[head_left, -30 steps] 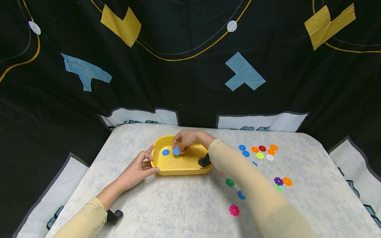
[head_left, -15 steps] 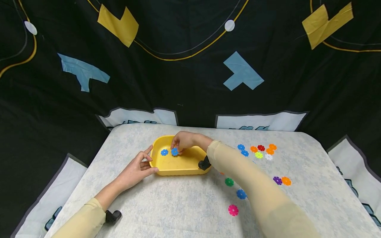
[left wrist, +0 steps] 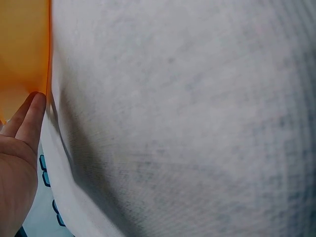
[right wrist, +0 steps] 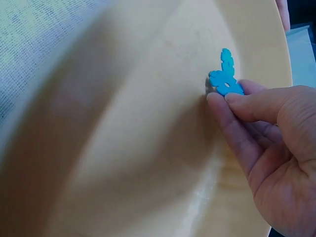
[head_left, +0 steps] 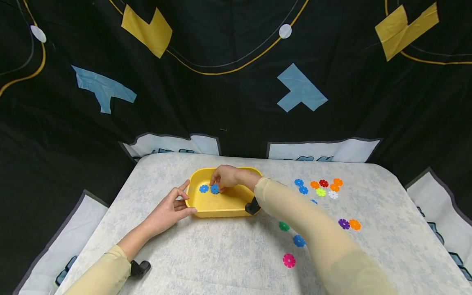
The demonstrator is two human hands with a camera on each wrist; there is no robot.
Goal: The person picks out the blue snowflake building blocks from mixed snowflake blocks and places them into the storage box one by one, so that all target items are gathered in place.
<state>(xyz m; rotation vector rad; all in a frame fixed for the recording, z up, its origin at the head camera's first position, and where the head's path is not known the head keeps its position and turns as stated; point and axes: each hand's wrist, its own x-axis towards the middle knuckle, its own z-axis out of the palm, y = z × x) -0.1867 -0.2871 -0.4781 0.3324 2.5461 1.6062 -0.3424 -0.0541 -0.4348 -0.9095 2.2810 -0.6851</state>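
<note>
A yellow plastic tray (head_left: 226,213) stands on the cloth-covered table. My left hand (head_left: 176,206) holds its left end, thumb by the front corner and fingertips at the rim; in the left wrist view two fingers lie along the tray wall. Inside the tray, my right hand (head_left: 225,177) pinches a blue flower-shaped plastic disc (right wrist: 227,85) between thumb and fingers. A second blue disc (head_left: 204,188) lies in the tray just left of it; in the right wrist view, this other disc (right wrist: 226,60) overlaps the held one's edge.
Right of the tray lie more flower discs: several at the back, such as a red one (head_left: 323,183) and a white one (head_left: 333,194), a purple one (head_left: 343,224) farther right, and a pink one (head_left: 289,260) nearer. My right sleeve (head_left: 309,221) passes over that side. A black curtain (head_left: 236,110) hangs behind.
My right hand has moved slightly left with the blue disc, bringing it closer to the other blue disc. The left hand stays at the tray's end.
</note>
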